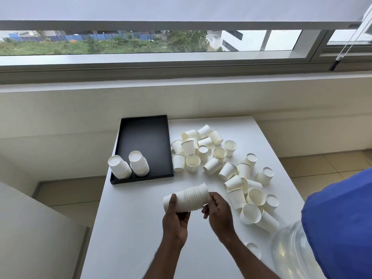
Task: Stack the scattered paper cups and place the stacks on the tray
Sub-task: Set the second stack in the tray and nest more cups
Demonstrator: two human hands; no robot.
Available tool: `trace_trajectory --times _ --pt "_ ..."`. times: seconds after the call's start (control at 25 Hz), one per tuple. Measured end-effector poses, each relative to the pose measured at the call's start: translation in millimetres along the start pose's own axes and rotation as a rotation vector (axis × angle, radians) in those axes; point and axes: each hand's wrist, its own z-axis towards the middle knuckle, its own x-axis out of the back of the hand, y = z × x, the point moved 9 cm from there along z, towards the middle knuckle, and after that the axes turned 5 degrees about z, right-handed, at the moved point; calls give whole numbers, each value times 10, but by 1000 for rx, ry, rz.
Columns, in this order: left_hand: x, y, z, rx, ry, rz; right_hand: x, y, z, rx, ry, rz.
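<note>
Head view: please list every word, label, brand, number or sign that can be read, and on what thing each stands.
No readable text in this view.
The black tray: no label visible.
The loose paper cups, the held stack and the two stacks on the tray: plain white, no print visible.
Buildings outside the window: any signs are too small to tell.

white table point(130, 228) | wide window point(141, 42) | daylight | tiled floor point(332, 166)

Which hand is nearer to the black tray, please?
Left. The left hand grips the cup stack in front of the tray; the right hand, at the stack's other end, is farther right, beside the loose cups.
</note>
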Motion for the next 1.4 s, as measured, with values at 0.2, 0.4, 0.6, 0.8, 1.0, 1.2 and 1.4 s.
trace_trajectory --times 0.2,0.4,0.6,0.8,1.0,1.2,1.4 --pt "-8 -70 -30 -26 1 -52 -129 165 -126 -31 -183 39" --pt "78 -69 -27 -62 38 -132 767 776 -270 -95 228 -717" --pt "198 -90 -22 -27 52 -95 936 1469 -475 -297 -244 -1394" --pt "220 -14 -102 -18 40 -89 961 1007 -303 -307 24 -943" --pt "140 11 -160 2 22 -91 599 210 -148 -177 264 346" --pt "-39 -39 -220 14 -34 -80 164 -125 -26 0 213 136" --pt "-106 46 -98 -7 -58 -114 -344 56 -119 87 -203 -193"
